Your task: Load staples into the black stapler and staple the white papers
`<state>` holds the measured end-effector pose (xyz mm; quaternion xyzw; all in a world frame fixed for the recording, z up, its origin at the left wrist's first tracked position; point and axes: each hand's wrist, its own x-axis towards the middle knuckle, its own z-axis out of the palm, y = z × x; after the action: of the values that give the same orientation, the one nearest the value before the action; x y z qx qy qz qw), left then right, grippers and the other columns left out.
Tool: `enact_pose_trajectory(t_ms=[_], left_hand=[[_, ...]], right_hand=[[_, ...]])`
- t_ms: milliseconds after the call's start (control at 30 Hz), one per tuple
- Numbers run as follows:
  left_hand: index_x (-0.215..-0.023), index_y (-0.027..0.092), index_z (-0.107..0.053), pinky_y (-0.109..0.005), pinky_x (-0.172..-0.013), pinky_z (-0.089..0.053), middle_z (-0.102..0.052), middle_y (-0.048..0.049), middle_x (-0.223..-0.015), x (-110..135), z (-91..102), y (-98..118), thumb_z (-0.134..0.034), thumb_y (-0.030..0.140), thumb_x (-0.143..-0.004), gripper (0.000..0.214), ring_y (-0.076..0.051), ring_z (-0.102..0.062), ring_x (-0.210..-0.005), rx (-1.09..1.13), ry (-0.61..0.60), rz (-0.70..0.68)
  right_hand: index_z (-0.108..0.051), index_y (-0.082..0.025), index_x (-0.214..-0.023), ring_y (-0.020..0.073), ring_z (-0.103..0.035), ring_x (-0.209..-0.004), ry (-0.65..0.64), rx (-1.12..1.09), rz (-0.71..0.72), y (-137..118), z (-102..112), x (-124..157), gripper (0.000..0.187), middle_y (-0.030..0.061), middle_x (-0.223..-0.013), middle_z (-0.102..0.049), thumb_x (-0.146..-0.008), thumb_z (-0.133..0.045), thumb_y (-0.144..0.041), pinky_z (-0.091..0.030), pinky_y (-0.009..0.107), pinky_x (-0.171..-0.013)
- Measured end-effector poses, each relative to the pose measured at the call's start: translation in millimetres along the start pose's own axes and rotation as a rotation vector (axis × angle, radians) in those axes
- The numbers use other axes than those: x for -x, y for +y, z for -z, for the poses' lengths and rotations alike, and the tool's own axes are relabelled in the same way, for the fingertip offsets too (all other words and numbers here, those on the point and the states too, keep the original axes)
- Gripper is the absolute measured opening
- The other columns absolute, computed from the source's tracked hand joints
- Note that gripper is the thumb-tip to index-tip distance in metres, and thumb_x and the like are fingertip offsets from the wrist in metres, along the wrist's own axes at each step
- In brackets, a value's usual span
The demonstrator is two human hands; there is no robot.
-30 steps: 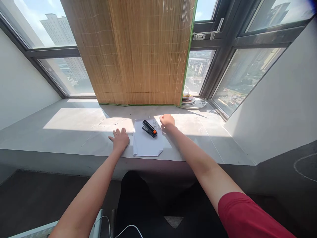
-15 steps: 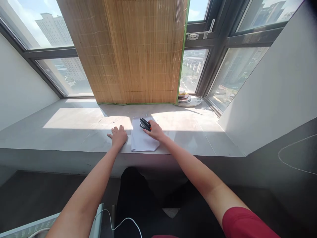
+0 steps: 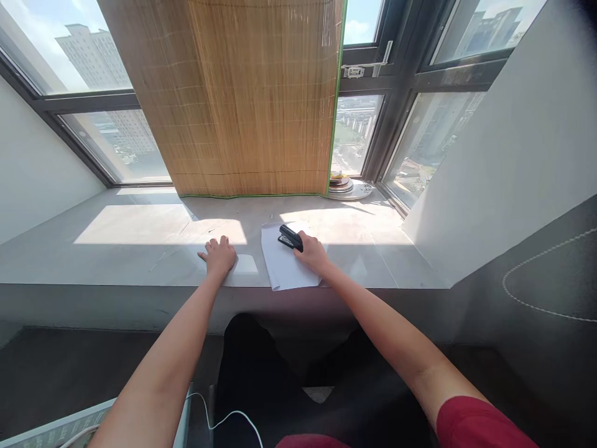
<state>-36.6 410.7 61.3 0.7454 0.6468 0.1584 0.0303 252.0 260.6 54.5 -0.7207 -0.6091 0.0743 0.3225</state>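
Note:
My right hand (image 3: pixel 311 252) is closed around the rear part of a black stapler (image 3: pixel 290 238), whose front end points up and to the left. Beneath the stapler and hand lies white paper (image 3: pixel 289 274) on the windowsill, its near edge close to the sill's front edge. Whether it is one sheet or a stack cannot be made out. To the left of the paper, my left hand (image 3: pixel 219 256) rests on the sill with its fingers spread and nothing in it. A gap separates that hand from the paper.
A bamboo blind (image 3: pixel 252 112) hangs in front of the window, down to the sill (image 3: pixel 125 261). Stacked plates (image 3: pixel 342 185) stand at the back right. A white slatted item (image 3: pixel 79 423) and a white cable (image 3: pixel 233 414) are at the lower left.
The stapler and paper have shifted right with my right hand, and the paper has turned slightly. A wider gap now separates it from my left hand. The view has shifted slightly.

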Motion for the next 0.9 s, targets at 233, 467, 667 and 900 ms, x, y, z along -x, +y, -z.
enact_pose_trajectory(t_ms=[233, 467, 667, 900], left_hand=[[-0.137, 0.017, -0.065, -0.08, -0.116, -0.033, -0.056, -0.0299, -0.15, -1, -1.8, 0, -0.037, 0.025, -0.104, 0.044, -0.049, -0.046, -0.148, 0.009, 0.031, 0.002], [-0.138, 0.016, -0.065, -0.08, -0.114, -0.035, -0.056, -0.0301, -0.149, -2, -3.3, -2, -0.037, 0.026, -0.104, 0.044, -0.049, -0.047, -0.146, 0.003, 0.041, -0.006], [-0.135, 0.018, -0.066, -0.082, -0.117, -0.028, -0.054, -0.029, -0.15, -5, -6.7, -4, -0.037, 0.025, -0.104, 0.043, -0.049, -0.045, -0.147, 0.008, 0.027, 0.006], [-0.136, 0.018, -0.065, -0.081, -0.119, -0.027, -0.054, -0.0286, -0.149, -3, -2.7, -1, -0.036, 0.028, -0.105, 0.043, -0.048, -0.045, -0.147, 0.012, 0.014, 0.021]], right_hand=[[-0.061, -0.023, -0.112, 0.0235, -0.062, -0.08, 0.15, -0.053, -0.032, 61, 32, 20, 0.031, 0.0046, -0.089, -0.07, -0.084, -0.07, -0.033, -0.044, 0.032, -0.07], [-0.071, -0.023, -0.113, 0.0263, -0.068, -0.088, 0.222, -0.198, -0.047, 60, 39, 9, 0.031, 0.0075, -0.097, -0.078, -0.084, -0.069, -0.033, -0.051, 0.038, -0.082], [-0.075, -0.023, -0.114, 0.0266, -0.07, -0.088, 0.126, -0.322, 0.058, 73, 45, 11, 0.036, 0.0044, -0.096, -0.079, -0.08, -0.072, -0.032, -0.054, 0.04, -0.085], [-0.074, -0.025, -0.119, 0.0301, -0.069, -0.105, 0.152, -0.283, 0.167, 76, 41, 14, 0.036, 0.0091, -0.115, -0.079, -0.084, -0.075, -0.033, -0.056, 0.045, -0.092]])
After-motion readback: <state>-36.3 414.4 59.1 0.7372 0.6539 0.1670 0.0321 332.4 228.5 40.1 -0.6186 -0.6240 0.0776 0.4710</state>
